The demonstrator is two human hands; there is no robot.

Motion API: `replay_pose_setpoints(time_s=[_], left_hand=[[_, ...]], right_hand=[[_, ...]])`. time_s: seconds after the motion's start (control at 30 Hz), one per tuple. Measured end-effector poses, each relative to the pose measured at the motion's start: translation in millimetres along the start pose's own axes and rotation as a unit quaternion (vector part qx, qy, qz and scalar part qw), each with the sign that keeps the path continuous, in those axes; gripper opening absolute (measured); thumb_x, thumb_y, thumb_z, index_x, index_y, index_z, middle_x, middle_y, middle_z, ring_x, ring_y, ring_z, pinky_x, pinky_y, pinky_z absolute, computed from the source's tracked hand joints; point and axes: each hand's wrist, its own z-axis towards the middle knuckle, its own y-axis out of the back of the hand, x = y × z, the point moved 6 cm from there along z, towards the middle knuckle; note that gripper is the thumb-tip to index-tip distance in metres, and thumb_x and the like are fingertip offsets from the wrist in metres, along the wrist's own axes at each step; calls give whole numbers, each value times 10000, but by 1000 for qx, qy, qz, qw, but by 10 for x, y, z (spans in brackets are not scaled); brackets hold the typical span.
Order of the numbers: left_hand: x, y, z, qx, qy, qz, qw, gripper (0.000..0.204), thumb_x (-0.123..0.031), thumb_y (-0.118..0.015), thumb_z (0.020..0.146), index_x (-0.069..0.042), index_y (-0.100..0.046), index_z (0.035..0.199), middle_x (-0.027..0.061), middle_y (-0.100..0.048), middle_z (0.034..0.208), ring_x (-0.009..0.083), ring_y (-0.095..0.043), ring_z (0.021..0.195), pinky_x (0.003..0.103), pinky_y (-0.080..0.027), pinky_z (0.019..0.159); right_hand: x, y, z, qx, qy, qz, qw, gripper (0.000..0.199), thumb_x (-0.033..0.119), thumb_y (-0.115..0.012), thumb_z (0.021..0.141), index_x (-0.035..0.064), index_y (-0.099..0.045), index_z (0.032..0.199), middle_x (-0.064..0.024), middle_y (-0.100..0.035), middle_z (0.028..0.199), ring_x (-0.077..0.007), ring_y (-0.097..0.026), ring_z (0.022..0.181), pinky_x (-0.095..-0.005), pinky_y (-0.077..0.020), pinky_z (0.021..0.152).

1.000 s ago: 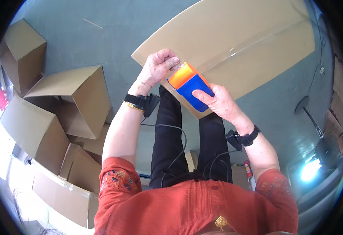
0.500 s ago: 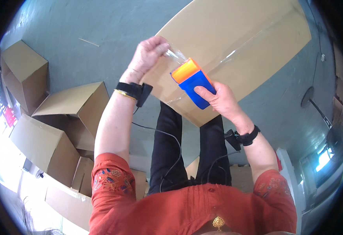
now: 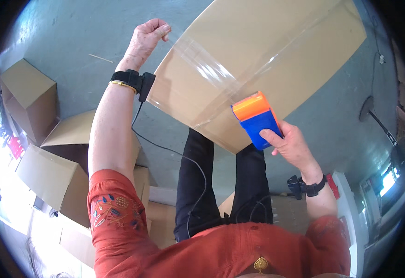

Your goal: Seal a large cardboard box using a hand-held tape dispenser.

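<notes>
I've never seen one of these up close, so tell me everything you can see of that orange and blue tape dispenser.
The tape dispenser is a chunky handheld tool that looks like plastic, with a bright orange front part and a blue body behind it. The right hand grips the blue part, index finger laid along its side. Its orange end faces the flat cardboard sheet. A wide strip of clear tape runs from it, glossy and taut, up to the left hand, which pinches the free end.
</notes>
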Motion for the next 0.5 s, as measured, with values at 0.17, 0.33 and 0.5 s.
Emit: replay_pose_setpoints(time_s=[0.17,0.33,0.5], left_hand=[[49,476,185,-86,-49,-4,995,217,-305,-691,988,-93,-730,1011,-47,-647,834,88,-584,865,301,-430,956],[-96,336,299,-46,-55,-19,997,231,-339,-699,981,-114,-734,1023,-51,-652,841,84,-583,890,316,-391,1030],[26,223,364,-55,-39,-45,997,235,-363,-693,967,-132,-733,990,-50,-663,805,92,-577,956,335,-370,1022]], right_hand=[[-274,294,-202,-35,-58,-64,996,386,356,-756,955,-4,-706,1087,-4,-683,814,-67,-596,710,-272,-504,604],[-245,639,-345,-96,-21,-77,992,414,348,-794,931,-11,-707,1118,-26,-716,879,-76,-633,804,-273,-544,741],[-205,703,-311,-95,-21,-95,991,436,373,-789,937,-7,-705,1134,-21,-724,913,-70,-636,841,-263,-545,767]])
